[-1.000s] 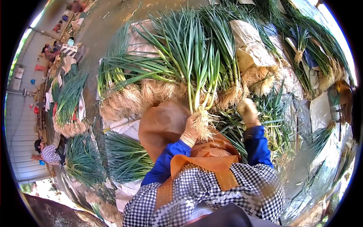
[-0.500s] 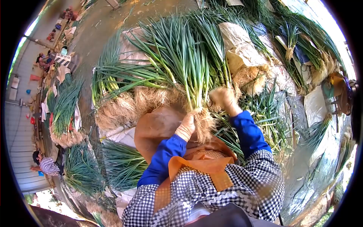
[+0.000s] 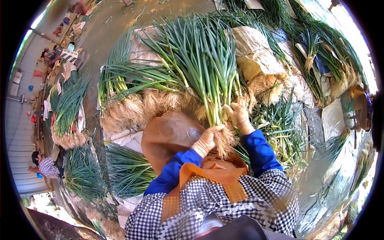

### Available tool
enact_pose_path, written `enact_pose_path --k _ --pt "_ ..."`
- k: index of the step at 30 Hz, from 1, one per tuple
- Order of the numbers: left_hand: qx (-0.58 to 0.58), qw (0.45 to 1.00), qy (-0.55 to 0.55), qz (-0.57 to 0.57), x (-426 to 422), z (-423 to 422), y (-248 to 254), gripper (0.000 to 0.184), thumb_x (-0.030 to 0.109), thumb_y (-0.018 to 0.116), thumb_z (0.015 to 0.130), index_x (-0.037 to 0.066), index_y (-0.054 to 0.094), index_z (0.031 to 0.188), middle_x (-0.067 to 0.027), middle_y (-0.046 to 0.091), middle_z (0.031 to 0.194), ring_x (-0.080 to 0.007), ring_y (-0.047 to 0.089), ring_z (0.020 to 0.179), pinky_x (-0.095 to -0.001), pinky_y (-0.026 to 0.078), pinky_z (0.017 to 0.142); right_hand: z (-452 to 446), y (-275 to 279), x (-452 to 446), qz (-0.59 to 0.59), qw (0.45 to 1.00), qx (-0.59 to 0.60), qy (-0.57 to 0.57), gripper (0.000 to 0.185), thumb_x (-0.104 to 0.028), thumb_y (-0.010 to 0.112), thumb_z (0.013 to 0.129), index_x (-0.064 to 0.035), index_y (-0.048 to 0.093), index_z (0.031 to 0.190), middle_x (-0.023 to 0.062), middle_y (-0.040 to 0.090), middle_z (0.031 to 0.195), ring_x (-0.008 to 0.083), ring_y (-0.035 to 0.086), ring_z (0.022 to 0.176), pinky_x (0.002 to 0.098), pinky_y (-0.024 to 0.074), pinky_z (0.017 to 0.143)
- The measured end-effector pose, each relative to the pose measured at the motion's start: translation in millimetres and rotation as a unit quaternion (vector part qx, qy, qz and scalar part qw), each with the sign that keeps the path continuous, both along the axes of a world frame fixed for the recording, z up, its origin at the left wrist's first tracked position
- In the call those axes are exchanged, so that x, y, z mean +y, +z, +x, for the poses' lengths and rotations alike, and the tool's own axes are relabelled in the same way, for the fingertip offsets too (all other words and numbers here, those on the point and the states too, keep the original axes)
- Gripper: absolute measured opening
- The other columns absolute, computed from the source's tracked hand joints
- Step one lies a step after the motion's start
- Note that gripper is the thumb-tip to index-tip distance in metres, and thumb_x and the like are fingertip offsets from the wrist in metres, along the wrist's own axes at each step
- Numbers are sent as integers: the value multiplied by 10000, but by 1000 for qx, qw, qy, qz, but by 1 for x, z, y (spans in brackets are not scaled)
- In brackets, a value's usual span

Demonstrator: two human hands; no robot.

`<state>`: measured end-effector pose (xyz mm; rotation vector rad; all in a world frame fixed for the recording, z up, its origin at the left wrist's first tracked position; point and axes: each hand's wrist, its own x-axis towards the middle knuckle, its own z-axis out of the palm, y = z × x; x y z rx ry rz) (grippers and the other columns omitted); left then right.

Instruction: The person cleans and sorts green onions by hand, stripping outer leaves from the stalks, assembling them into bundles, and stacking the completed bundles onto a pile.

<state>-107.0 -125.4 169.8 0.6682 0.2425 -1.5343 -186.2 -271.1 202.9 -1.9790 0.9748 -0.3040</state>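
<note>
"While we list the hands, what does each one have?"

"Item one: our left hand (image 3: 206, 141), clenched round the base of an upright bunch of long green leaves, pale slender stems and tangled straw-coloured roots (image 3: 216, 105). Item two: our right hand (image 3: 241, 119), thumb and fingertips touching the stems' right side; whether they close fully, we cannot tell."

"And the handling, as we judge it?"

"Firm at the base, light on the stems. We would even up the root ends with small pushes from the right, stalks parallel, so that none bends or snaps. Chief hazard: roots snagging on neighbours."

"Edges, please."

"Left: a row of laid green bunches with bushy tan roots (image 3: 124, 114), their leaves crossing near ours. Right: a bundle under creased cream sacking (image 3: 252, 52), roots outward, and a heap of narrow green leaves (image 3: 285, 134) beside our right forearm. Nearest us: a glossy brown protective cover (image 3: 170, 134) over our knee."

"Room to move?"

"Best towards our lap, we judge; sideways is tight. Far off, past the leaf tips: wet brown floor (image 3: 160, 11)."
</note>
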Motion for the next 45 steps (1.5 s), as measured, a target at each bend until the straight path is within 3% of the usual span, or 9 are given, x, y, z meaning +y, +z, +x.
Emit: enact_pose_path --k 8,13,16,18,20,24,35,41,45 --pt "-76 993 58 68 -3 -15 -19 197 -8 602 740 14 592 936 -63 619 846 -187 603 781 -299 501 747 -15 -39 19 -37 992 -76 -94 282 -309 554 847 -83 588 681 135 554 584 333 577 629 380 458 575" --pt "-149 974 130 111 -6 -16 -27 186 -13 582 750 -6 598 935 -69 621 825 -191 602 766 -300 504 727 -37 -57 42 -397 909 91 84 331 -345 520 839 -158 504 566 69 503 481 221 527 409 335 407 377" --pt "-88 989 93 76 0 -6 -38 206 16 600 754 -31 610 953 -92 624 787 -212 611 697 -315 517 663 -91 -27 39 -245 951 -49 181 374 -344 490 864 -110 461 574 48 441 449 206 447 382 345 419 407" --pt "-158 977 107 98 -5 -11 -28 194 4 616 740 -30 612 931 -83 621 775 -199 607 682 -295 516 650 -131 -112 -29 -210 822 331 413 333 -396 529 827 -78 626 814 100 641 723 254 631 663 382 495 524" --pt "-160 978 96 98 -5 -14 -27 194 -5 616 734 -26 612 927 -77 620 771 -190 604 674 -283 512 641 -114 -50 -42 -98 881 434 165 427 -435 525 834 -49 626 988 162 648 878 257 636 832 377 507 630" --pt "-200 968 98 118 -7 -18 -20 186 -16 619 721 -12 618 907 -58 619 770 -165 596 671 -260 498 626 -20 -49 -52 167 971 -153 -79 454 -466 525 843 -19 605 822 160 614 731 245 580 653 333 466 643" --pt "-187 961 138 148 -10 -20 -39 112 54 597 765 -11 618 854 -85 626 774 -199 604 700 -298 502 657 -64 -14 20 -423 880 183 113 267 -277 562 822 -87 490 649 135 561 658 253 583 598 407 448 466" --pt "-119 982 91 118 -10 -14 -30 90 41 579 770 -5 587 847 -121 614 722 -258 606 617 -365 524 592 -123 -26 60 -47 898 -155 409 333 -171 605 757 -59 527 1060 77 620 863 224 579 644 330 481 573" --pt "-83 993 44 77 -12 -14 -21 120 34 591 771 7 597 888 -82 626 790 -201 616 714 -316 518 680 -89 -32 14 413 902 -122 -17 370 -311 470 913 -33 500 1155 101 606 942 144 554 865 289 439 812"
